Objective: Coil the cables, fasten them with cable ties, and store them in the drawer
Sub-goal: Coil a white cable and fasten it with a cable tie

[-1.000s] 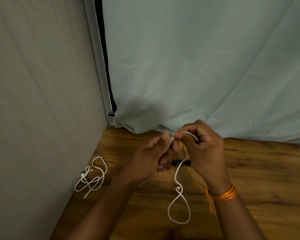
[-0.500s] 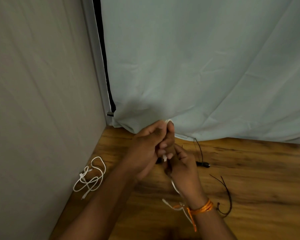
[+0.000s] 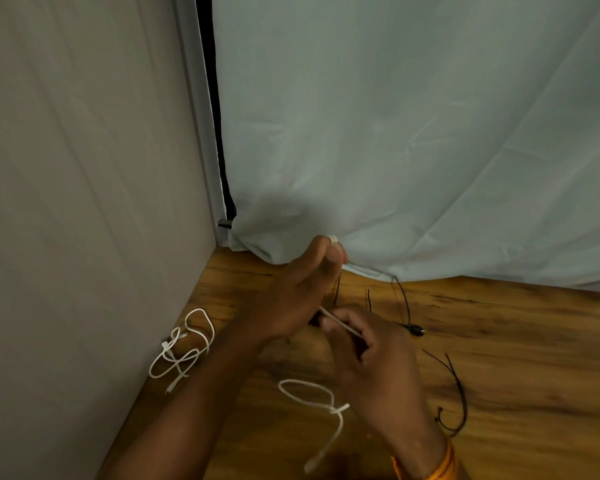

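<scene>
1. My left hand point(image 3: 298, 296), centre of the frame, raised just above the table edge of the curtain. Thumb and forefinger are pinched on one end of the white cable point(image 3: 340, 326), and a small white piece shows above the fingertips.

2. My right hand point(image 3: 374, 358), just below and right of the left one. Its fingers are curled round a short straight stretch of the same cable, which runs taut between the two hands.

3. The rest of the white cable lies on the table below the hands, lower centre. It forms one open loop that crosses over itself, and a tail with a plug points toward the bottom edge.

4. Orange thread band point(image 3: 444, 460) on my right wrist, bottom right of centre.

5. Wooden table point(image 3: 516, 358), brown grain, filling the lower right.

6. Tangled white cable point(image 3: 182, 348), loose and untied, left of my left forearm, close to the wall.

7. Black cable point(image 3: 415, 329), thin, with a small plug, just right of my right hand. It rises toward the curtain's hem.

8. Thin black strands point(image 3: 459, 389), curved, at lower right. I cannot tell whether they are ties or wire.

9. Pale blue curtain point(image 3: 413, 133), upper right, its hem resting on the table.

10. Grey wall point(image 3: 66, 168), the whole left side.
</scene>
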